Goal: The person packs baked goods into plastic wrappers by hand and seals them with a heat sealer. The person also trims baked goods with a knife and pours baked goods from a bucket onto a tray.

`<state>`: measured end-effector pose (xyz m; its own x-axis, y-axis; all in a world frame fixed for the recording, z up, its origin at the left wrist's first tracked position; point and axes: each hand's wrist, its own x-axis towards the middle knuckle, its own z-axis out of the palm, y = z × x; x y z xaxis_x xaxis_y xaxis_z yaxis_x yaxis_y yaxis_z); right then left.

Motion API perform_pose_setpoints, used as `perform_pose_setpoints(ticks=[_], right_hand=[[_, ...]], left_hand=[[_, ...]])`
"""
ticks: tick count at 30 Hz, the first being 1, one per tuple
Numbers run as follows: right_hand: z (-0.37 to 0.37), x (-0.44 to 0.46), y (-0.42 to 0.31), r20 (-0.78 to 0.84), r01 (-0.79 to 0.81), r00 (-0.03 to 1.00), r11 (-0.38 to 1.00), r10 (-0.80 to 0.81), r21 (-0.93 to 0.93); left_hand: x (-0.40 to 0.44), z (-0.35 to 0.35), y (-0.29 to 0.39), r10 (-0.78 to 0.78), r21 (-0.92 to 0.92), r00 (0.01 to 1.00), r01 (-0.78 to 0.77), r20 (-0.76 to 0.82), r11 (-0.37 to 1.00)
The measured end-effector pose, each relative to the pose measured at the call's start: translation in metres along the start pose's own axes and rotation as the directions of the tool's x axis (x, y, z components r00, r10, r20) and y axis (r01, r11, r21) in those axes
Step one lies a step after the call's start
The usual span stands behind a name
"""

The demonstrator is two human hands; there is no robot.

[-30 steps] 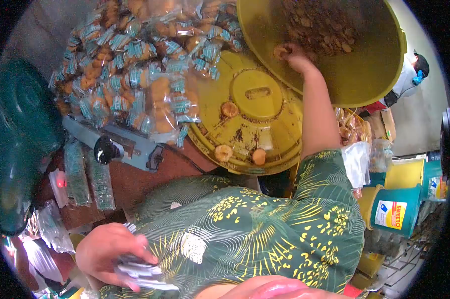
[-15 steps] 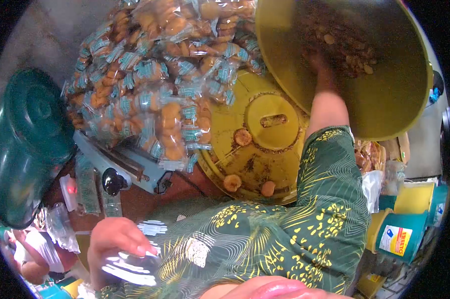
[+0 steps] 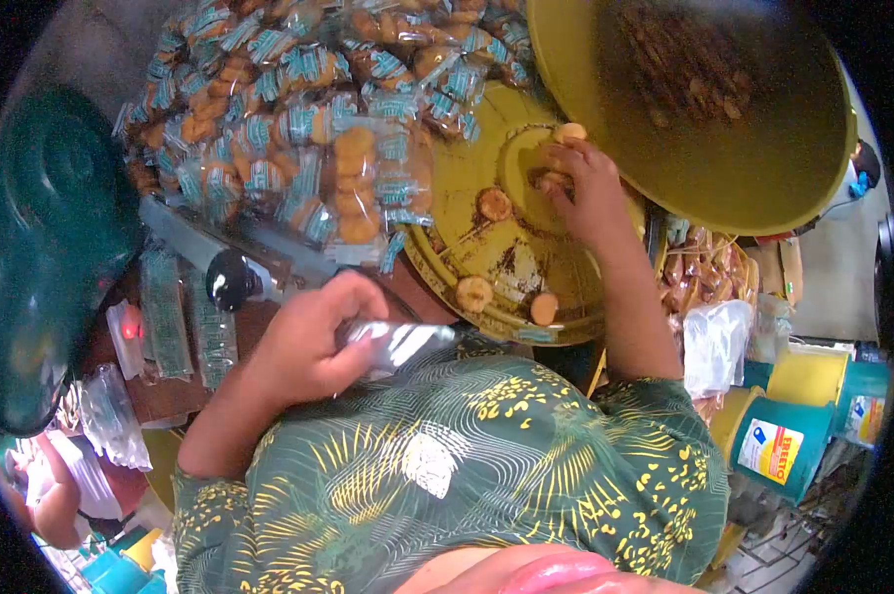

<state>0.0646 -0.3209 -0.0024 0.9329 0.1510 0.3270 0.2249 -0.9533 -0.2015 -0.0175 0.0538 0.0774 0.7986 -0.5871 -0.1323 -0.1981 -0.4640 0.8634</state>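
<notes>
My left hand (image 3: 313, 337) is closed on a clear plastic bag (image 3: 407, 345) in front of my chest; the bag is blurred by motion. Round biscuits (image 3: 569, 133) are between the fingers of my right hand (image 3: 587, 193), how many I cannot tell. That hand is above a yellow lid (image 3: 526, 262) smeared with brown. On the lid lie three loose biscuits (image 3: 473, 293). Just to the right, a tilted yellow bucket (image 3: 763, 188) has more biscuits (image 3: 694, 74) in its dark bottom. Filled biscuit packets (image 3: 356, 188) with blue print are heaped beyond my left hand.
A grey sealer-like device (image 3: 269, 252) with a black knob (image 3: 227, 280) lies before the heap. Flat printed bags (image 3: 165, 312) are beside it. At the far left stands a dark green container (image 3: 56, 247). Teal tubs (image 3: 788, 445) stand at right. Another person's arm (image 3: 56, 495) shows lower left.
My right hand has come out of the bucket with biscuits and is now over the lid. My left hand has risen with the plastic bag toward the middle.
</notes>
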Motion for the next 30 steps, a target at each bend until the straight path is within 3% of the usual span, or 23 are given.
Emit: perform_pose_setpoints(ticks=[3,6,9,12,15,18,20,21,23,24,26,27,29,30], right_hand=[[-0.022,-0.023,-0.047,-0.035,-0.065,0.997,0.997,0.066,0.028],[-0.044,-0.044,-0.098,-0.038,0.091,0.996,0.886,-0.083,0.455],[-0.047,-0.057,-0.143,-0.064,0.194,0.975,0.67,-0.214,0.717],[-0.031,-0.072,-0.137,0.1,0.07,0.981,0.79,-0.165,0.61],[-0.029,-0.074,-0.142,0.075,0.181,0.956,0.771,-0.283,0.611],[-0.051,-0.061,-0.147,0.265,0.139,0.922,0.878,-0.284,0.457],[-0.083,-0.053,-0.156,0.258,0.201,0.92,0.919,-0.296,0.338],[-0.105,-0.045,-0.165,0.364,0.243,0.864,0.921,-0.348,0.304],[-0.147,-0.034,-0.185,0.5,0.305,0.756,0.903,-0.423,0.301],[-0.159,-0.031,-0.193,0.452,0.378,0.719,0.843,-0.528,0.383],[-0.179,-0.029,-0.225,0.418,0.487,0.731,0.841,-0.54,0.234],[-0.189,-0.028,-0.241,0.401,0.533,0.736,0.832,-0.546,0.155],[-0.189,-0.037,-0.26,0.293,0.418,0.864,0.908,-0.41,0.037],[-0.19,-0.043,-0.269,0.251,0.34,0.911,0.94,-0.326,-0.012]], left_hand=[[0.015,0.01,-0.007,-0.011,0.08,0.998,0.017,-0.067,0.997],[0.031,0.025,-0.015,0.125,0.076,0.976,-0.113,-0.178,0.991],[0.035,0.039,-0.016,0.169,0.054,0.956,-0.161,-0.239,0.985],[0.029,0.047,-0.025,0.061,-0.129,0.993,-0.074,-0.098,0.989],[0.022,0.049,-0.034,0.081,0.03,0.994,-0.079,-0.074,0.996],[0.02,0.047,-0.046,-0.005,0.03,0.996,0.008,-0.094,1.0],[0.019,0.047,-0.045,-0.016,0.064,0.996,0.021,-0.084,0.998],[0.019,0.048,-0.044,-0.032,0.086,0.997,0.038,-0.075,0.996],[0.023,0.061,-0.054,0.12,-0.004,0.984,-0.122,-0.131,0.993],[0.02,0.066,-0.059,0.189,-0.057,0.971,-0.2,-0.148,0.978],[0.016,0.062,-0.051,0.073,-0.128,0.997,-0.075,-0.019,0.989],[0.014,0.058,-0.042,0.086,-0.101,0.996,-0.086,-0.007,0.991],[0.013,0.05,-0.032,0.112,0.047,0.994,-0.112,0.019,0.993],[0.008,0.053,-0.027,0.033,0.047,0.999,-0.034,0.015,0.998]])
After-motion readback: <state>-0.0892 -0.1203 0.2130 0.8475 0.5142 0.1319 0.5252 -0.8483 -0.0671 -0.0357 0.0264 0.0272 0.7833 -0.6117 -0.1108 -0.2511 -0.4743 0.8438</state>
